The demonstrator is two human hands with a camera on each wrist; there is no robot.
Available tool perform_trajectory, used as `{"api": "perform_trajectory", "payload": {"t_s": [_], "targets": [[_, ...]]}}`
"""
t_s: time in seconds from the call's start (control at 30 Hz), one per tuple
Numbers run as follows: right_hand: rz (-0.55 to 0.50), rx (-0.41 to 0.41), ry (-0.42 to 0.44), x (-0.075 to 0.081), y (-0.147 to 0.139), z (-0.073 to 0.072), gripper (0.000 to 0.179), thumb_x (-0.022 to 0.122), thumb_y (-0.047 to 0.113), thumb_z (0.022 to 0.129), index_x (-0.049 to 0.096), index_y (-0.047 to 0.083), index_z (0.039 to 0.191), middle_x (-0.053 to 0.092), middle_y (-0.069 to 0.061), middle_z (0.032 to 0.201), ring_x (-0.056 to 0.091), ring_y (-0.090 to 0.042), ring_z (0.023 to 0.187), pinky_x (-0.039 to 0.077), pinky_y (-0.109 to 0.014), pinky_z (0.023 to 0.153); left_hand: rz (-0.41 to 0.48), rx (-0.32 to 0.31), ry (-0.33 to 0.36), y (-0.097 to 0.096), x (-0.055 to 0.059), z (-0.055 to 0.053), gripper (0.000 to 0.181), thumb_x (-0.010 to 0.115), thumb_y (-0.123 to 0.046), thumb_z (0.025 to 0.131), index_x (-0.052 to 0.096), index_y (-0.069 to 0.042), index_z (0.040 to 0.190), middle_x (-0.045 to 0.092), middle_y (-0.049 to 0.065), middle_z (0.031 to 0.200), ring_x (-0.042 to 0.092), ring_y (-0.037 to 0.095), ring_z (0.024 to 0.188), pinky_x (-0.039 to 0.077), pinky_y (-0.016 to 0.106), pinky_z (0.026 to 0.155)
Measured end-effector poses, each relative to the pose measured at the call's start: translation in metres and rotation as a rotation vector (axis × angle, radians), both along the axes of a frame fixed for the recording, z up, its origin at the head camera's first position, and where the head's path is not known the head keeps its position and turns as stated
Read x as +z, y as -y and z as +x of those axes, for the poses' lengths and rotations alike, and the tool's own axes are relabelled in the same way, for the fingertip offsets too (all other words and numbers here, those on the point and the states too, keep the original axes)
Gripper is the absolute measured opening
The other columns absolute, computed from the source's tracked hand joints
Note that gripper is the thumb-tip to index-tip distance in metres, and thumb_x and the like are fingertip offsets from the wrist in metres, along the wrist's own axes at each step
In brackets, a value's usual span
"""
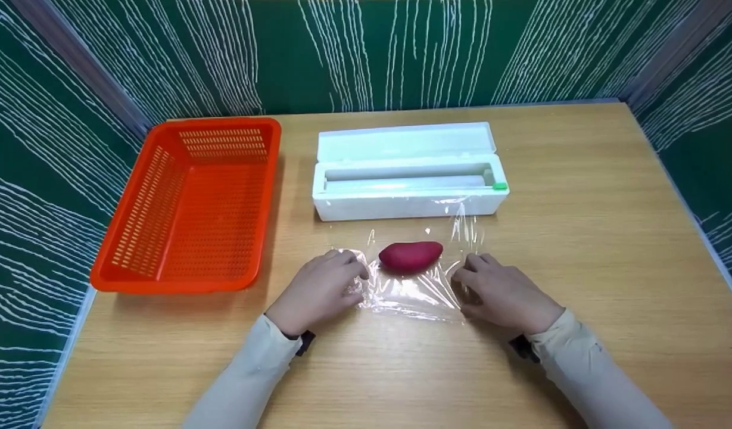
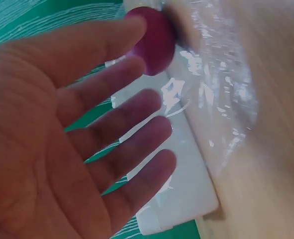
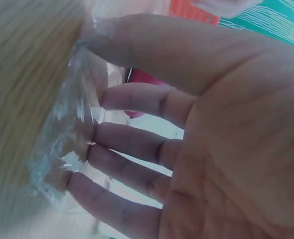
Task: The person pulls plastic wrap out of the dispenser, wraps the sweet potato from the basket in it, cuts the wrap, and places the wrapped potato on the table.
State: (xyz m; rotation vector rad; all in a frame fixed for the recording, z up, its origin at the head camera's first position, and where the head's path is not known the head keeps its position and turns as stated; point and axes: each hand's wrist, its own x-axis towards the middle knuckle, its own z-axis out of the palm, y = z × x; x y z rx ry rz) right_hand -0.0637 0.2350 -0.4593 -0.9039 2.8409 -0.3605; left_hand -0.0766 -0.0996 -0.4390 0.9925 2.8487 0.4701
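A smooth, dark red sweet potato point(image 1: 410, 257) lies on a sheet of clear cling film point(image 1: 408, 293) spread over the table. To its left is my left hand point(image 1: 327, 288), beside the film's bunched left edge. In the left wrist view that hand's fingers point(image 2: 137, 124) are loosely bent and apart, with nothing between them and the thumb. On the other side, my right hand point(image 1: 508, 292) touches the film's right edge. The right wrist view shows its thumb and fingertips point(image 3: 82, 184) against the crinkled film, well apart from each other.
Behind the sweet potato stands a white cling film box point(image 1: 404, 205), lid raised, with a roll inside and a green slider point(image 1: 500, 186) at its right end. Film trails from its front. An orange plastic basket point(image 1: 202, 232) sits at the left of the wooden table point(image 1: 610, 238).
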Motion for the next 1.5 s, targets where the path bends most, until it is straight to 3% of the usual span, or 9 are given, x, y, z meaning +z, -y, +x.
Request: {"api": "perform_trajectory", "payload": {"t_s": [0.23,0.47,0.63,0.73,0.87,1.13,1.27,1.4,1.5], "targets": [[0.001,-0.009,-0.014,-0.004,-0.001,0.001,0.041,0.09,0.018,0.078,0.07,0.011,0.114,0.053,-0.001,0.097,0.051,-0.023,0.091,0.045,-0.033,0.058,-0.069,-0.061,0.014,0.008,-0.011,0.006,0.027,0.079,-0.014,0.083,0.076,-0.019,0.109,0.065,-0.002,0.104,0.058,0.022,0.095,0.051,0.04,0.08],[0.002,0.009,-0.046,-0.006,-0.002,0.003,0.045,0.089,0.018,0.08,0.07,0.007,0.12,0.059,-0.006,0.107,0.056,-0.025,0.096,0.054,-0.04,0.068,-0.097,-0.077,0.009,0.01,-0.016,0.007,0.022,0.081,-0.016,0.085,0.077,-0.021,0.106,0.065,-0.003,0.1,0.059,0.02,0.091,0.051,0.039,0.076],[-0.023,0.022,-0.043,-0.007,-0.002,0.004,0.046,0.089,0.018,0.081,0.071,0.007,0.121,0.06,-0.006,0.109,0.056,-0.023,0.098,0.056,-0.039,0.074,-0.092,-0.073,-0.035,0.01,-0.018,0.009,0.016,0.08,-0.013,0.083,0.077,-0.02,0.098,0.063,-0.003,0.097,0.059,0.02,0.088,0.051,0.039,0.074],[-0.047,0.036,-0.062,-0.006,-0.003,0.004,0.044,0.089,0.018,0.081,0.072,0.007,0.12,0.06,-0.004,0.107,0.056,-0.021,0.095,0.056,-0.038,0.075,-0.091,-0.084,-0.089,0.009,-0.02,0.009,0.009,0.078,-0.01,0.083,0.076,-0.019,0.085,0.061,-0.002,0.087,0.058,0.021,0.08,0.05,0.038,0.069],[-0.079,0.053,-0.104,-0.004,-0.006,0.004,0.038,0.088,0.017,0.082,0.073,0.009,0.116,0.063,-0.002,0.105,0.061,-0.02,0.094,0.058,-0.038,0.076,-0.091,-0.094,-0.145,0.004,-0.021,0.01,0.018,0.075,-0.007,0.082,0.07,-0.019,0.07,0.057,-0.002,0.076,0.056,0.021,0.07,0.046,0.036,0.061],[-0.117,0.075,-0.194,-0.005,-0.01,0.003,0.026,0.083,0.012,0.088,0.075,0.007,0.112,0.055,0.002,0.093,0.052,-0.012,0.08,0.053,-0.028,0.066,-0.12,-0.058,-0.206,0.001,-0.021,0.013,0.029,0.071,0.001,0.078,0.061,-0.019,0.06,0.053,-0.004,0.067,0.05,0.016,0.059,0.039,0.03,0.053],[-0.125,0.076,-0.207,-0.002,-0.014,0.003,0.025,0.078,0.009,0.091,0.075,0.007,0.116,0.06,0.002,0.093,0.055,-0.013,0.081,0.054,-0.029,0.069,-0.13,-0.05,-0.232,-0.001,-0.021,0.014,0.028,0.069,0.001,0.079,0.061,-0.018,0.061,0.053,-0.005,0.064,0.051,0.014,0.056,0.041,0.029,0.052],[-0.113,0.074,-0.214,0.0,-0.016,0.003,0.033,0.079,0.003,0.087,0.073,0.005,0.119,0.068,-0.003,0.1,0.063,-0.019,0.09,0.058,-0.037,0.077,-0.139,-0.028,-0.221,-0.001,-0.019,0.016,0.028,0.069,0.0,0.08,0.06,-0.019,0.06,0.05,-0.006,0.058,0.051,0.014,0.053,0.041,0.032,0.051],[-0.121,0.071,-0.241,0.0,-0.016,0.004,0.031,0.082,0.003,0.085,0.074,0.006,0.115,0.069,-0.003,0.099,0.064,-0.02,0.089,0.058,-0.038,0.076,-0.133,-0.01,-0.188,-0.001,-0.019,0.017,0.029,0.071,-0.001,0.08,0.059,-0.02,0.06,0.046,-0.008,0.056,0.048,0.013,0.052,0.039,0.033,0.051]]}}
